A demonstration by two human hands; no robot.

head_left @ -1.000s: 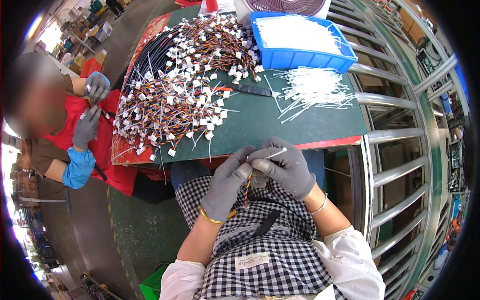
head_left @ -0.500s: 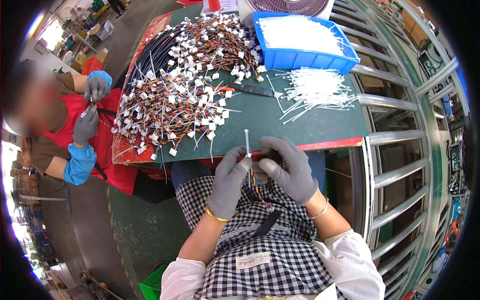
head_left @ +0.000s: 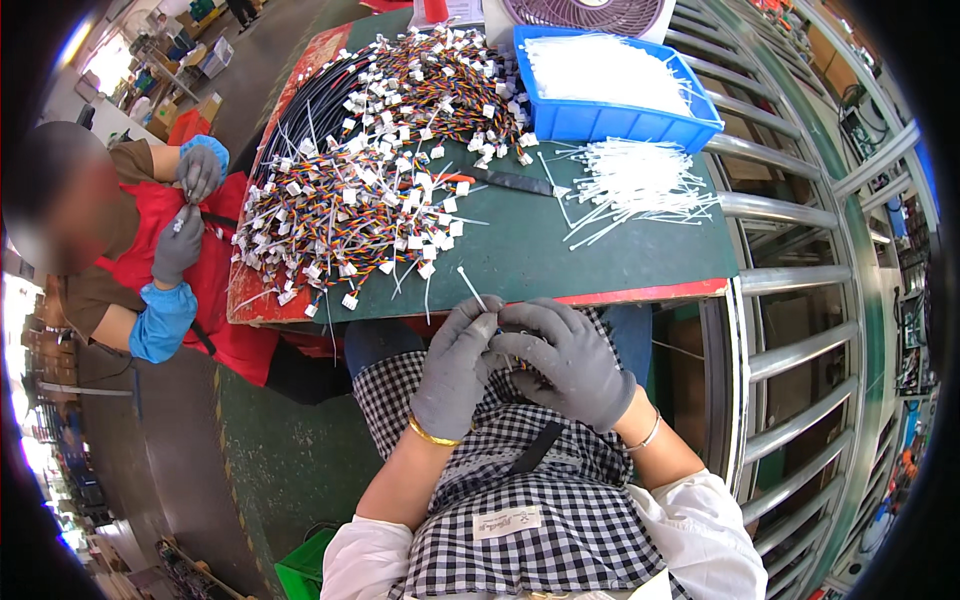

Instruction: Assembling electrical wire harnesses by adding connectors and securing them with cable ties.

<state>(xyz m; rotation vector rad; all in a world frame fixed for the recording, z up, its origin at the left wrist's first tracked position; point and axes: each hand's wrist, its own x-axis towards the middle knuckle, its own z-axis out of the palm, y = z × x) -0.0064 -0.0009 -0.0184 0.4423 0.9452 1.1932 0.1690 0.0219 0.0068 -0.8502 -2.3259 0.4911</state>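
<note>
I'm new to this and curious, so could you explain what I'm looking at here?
There's no machine: these are a person's own two hands in grey gloves. The picture comes from a wide fisheye camera on that person's head, looking down, so straight edges bend. On the green table lie a heap of coloured wires with white connectors, a blue bin of white ties, and loose white ties in front of it. The left hand pinches a thin white tie that pokes upward. The right hand is close beside it; what lies between them is mostly hidden.
</note>
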